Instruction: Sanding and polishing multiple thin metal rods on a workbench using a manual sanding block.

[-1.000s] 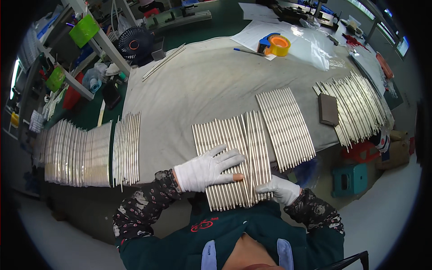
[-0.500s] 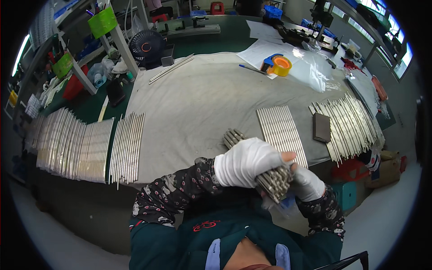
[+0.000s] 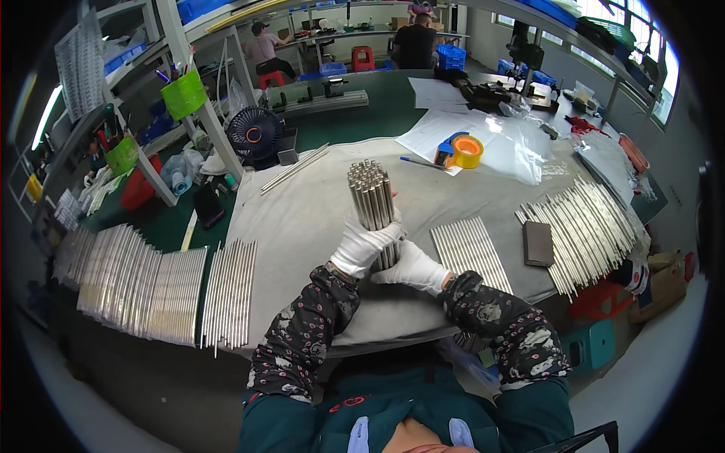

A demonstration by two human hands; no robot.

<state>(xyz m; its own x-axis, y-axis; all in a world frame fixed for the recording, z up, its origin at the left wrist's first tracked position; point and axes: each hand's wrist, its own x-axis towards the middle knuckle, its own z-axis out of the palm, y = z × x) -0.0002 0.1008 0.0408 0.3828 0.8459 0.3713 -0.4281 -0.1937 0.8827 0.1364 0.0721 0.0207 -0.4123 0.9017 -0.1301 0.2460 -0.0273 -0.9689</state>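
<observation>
A thick bundle of metal rods [image 3: 371, 198] stands nearly upright over the middle of the cloth-covered table. My left hand [image 3: 364, 240], in a white glove, wraps around the bundle at mid-height. Lower down, my gloved right hand [image 3: 414, 269] closes against the rods from the right side. The rods' upper ends show as a cluster of round tips; their lower ends are partly hidden behind my hands. A flat row of metal rods [image 3: 472, 253] lies on the cloth to the right of my right hand.
More rods [image 3: 585, 234] lie at the right with a dark block [image 3: 538, 244] on them. At the left are a row of rods [image 3: 229, 294] and wrapped rods [image 3: 121, 279]. A fan [image 3: 254, 136], orange tape [image 3: 467, 151] and papers [image 3: 445, 130] sit farther back. Two people sit in the background.
The rod bundle has gone from slanted near my body to nearly upright over the table's middle. Both hands moved left and forward with it. The view has tipped up.
</observation>
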